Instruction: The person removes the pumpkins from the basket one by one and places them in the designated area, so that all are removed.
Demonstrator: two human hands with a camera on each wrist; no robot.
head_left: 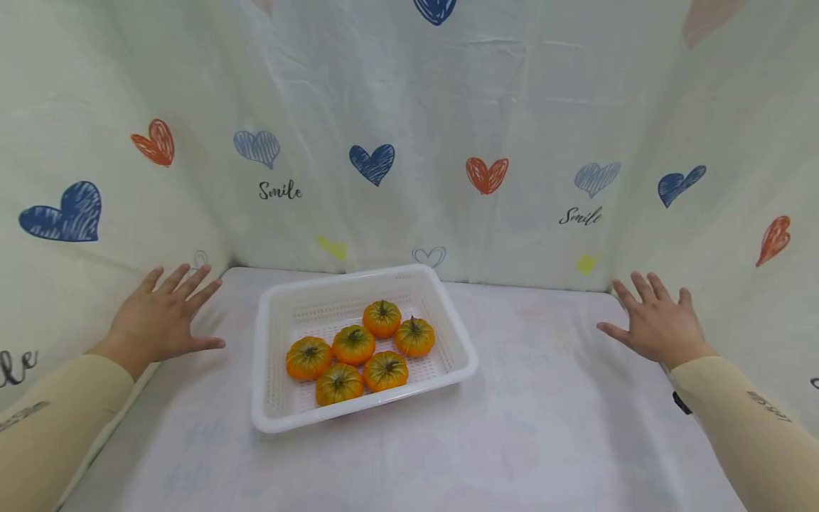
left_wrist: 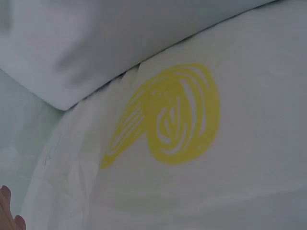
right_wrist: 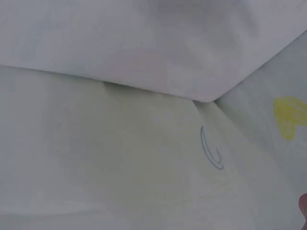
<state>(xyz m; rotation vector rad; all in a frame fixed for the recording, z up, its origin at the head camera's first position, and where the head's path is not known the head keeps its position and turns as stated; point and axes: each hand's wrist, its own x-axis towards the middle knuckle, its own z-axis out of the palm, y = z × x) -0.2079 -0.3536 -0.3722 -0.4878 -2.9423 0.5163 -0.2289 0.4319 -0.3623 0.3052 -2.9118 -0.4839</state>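
In the head view, my left hand (head_left: pixel 160 316) is held out with its fingers spread, left of a white plastic basket (head_left: pixel 271 387) and apart from it. My right hand (head_left: pixel 662 323) hovers near the table's right edge, fingers also spread, holding nothing. Inside the basket sit several small orange-and-green pumpkins (head_left: pixel 354 345), grouped towards its front and right. The basket lies slightly turned on the table. Only fingertips of the left hand (left_wrist: pixel 7 213) show in the left wrist view's lower corner. A sliver of the right hand (right_wrist: pixel 303 206) appears at the right wrist view's edge.
A white cloth covers the table (head_left: pixel 512 427). Hanging curtains (head_left: pixel 422 92) printed with hearts and the word "Smile" enclose it at the back and both sides. The basket stands left of the middle, close to the back edge.
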